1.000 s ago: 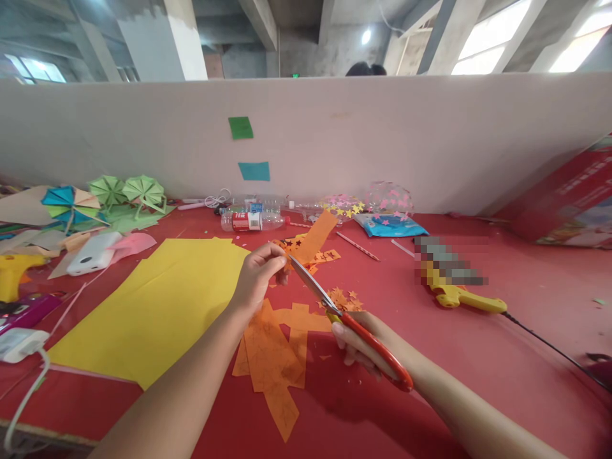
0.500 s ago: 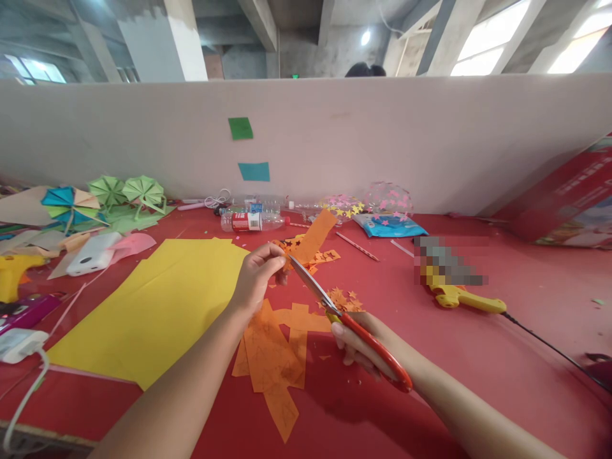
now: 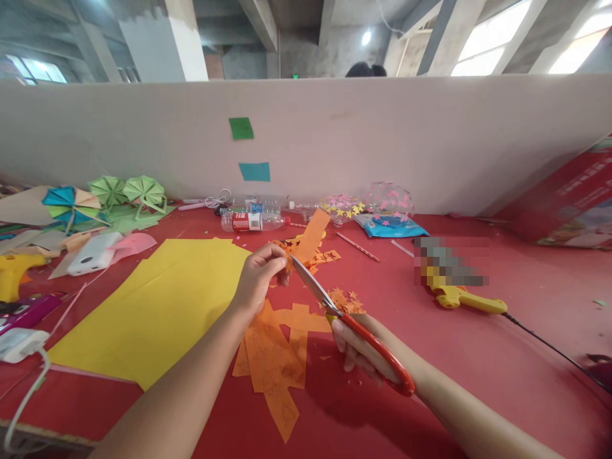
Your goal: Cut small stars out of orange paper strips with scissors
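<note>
Between the thumb and fingers of my left hand [image 3: 262, 271] is pinched a strip of orange paper [image 3: 314, 234], which sticks up to the right. My right hand [image 3: 358, 344] is closed around the red handles of a pair of scissors [image 3: 329, 303]. The blade tips meet the paper right at my left fingertips. Beneath my hands lie several orange paper pieces [image 3: 277, 357], some with faint pencil outlines. A small heap of cut orange stars [image 3: 347, 299] lies just behind the scissors. Behind the strip are orange scraps [image 3: 327, 257] with star-shaped holes.
Yellow paper sheets [image 3: 167, 299] cover the table at left. A yellow glue gun [image 3: 468, 299] with a cord lies at right, partly pixelated. Plastic bottles [image 3: 248, 221], a blue packet [image 3: 392, 226] and paper umbrellas [image 3: 143, 190] stand along the white partition [image 3: 406, 134].
The orange strip has tilted slightly leftward at its upper end. The scissor handles have shifted a little right and down. My left hand has barely moved.
</note>
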Action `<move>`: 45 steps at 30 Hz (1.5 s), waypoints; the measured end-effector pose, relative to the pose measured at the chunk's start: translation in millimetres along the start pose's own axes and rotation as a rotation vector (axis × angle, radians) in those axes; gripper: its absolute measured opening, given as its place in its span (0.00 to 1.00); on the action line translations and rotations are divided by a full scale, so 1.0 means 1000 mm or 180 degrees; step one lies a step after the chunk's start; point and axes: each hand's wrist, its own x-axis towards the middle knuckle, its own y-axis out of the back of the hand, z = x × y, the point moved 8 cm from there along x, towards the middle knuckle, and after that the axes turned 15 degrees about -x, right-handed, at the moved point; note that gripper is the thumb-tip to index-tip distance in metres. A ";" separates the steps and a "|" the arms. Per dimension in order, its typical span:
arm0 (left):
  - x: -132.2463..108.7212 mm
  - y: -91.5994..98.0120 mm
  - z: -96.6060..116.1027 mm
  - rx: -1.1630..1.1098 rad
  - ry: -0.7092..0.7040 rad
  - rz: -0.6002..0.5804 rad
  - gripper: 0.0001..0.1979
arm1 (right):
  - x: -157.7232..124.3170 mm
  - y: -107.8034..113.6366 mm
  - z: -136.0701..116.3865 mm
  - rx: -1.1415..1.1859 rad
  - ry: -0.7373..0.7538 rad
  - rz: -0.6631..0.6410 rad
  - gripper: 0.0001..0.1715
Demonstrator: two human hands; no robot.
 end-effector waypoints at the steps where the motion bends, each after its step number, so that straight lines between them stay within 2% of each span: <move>1: 0.000 0.000 0.000 -0.0003 0.0003 -0.0008 0.04 | 0.000 0.000 0.001 0.0011 -0.0013 -0.0001 0.34; 5: 0.000 0.001 -0.002 -0.0010 0.0038 -0.0007 0.04 | 0.001 -0.002 0.001 0.0127 0.0029 -0.0061 0.32; 9: 0.000 0.001 -0.007 -0.0118 0.0166 0.0012 0.06 | 0.001 0.001 -0.006 0.0104 0.0120 0.0071 0.32; 15: -0.004 -0.010 -0.022 -0.0140 0.0479 -0.0322 0.11 | 0.001 0.004 -0.007 0.0054 -0.0033 0.0205 0.31; 21: -0.004 -0.007 -0.016 -0.0190 0.0314 -0.0160 0.09 | 0.000 0.006 -0.008 0.0063 0.0023 0.0237 0.30; 26: -0.004 -0.008 -0.012 -0.0137 0.0275 -0.0202 0.09 | 0.001 0.007 -0.005 0.0005 -0.0026 0.0230 0.30; 37: -0.002 -0.003 -0.015 -0.0100 0.0316 -0.0152 0.09 | 0.002 0.005 -0.004 0.0003 0.0021 0.0195 0.28; 45: -0.002 -0.001 -0.016 -0.0275 0.0317 0.0050 0.08 | 0.003 0.006 -0.008 0.0113 -0.0041 0.0232 0.28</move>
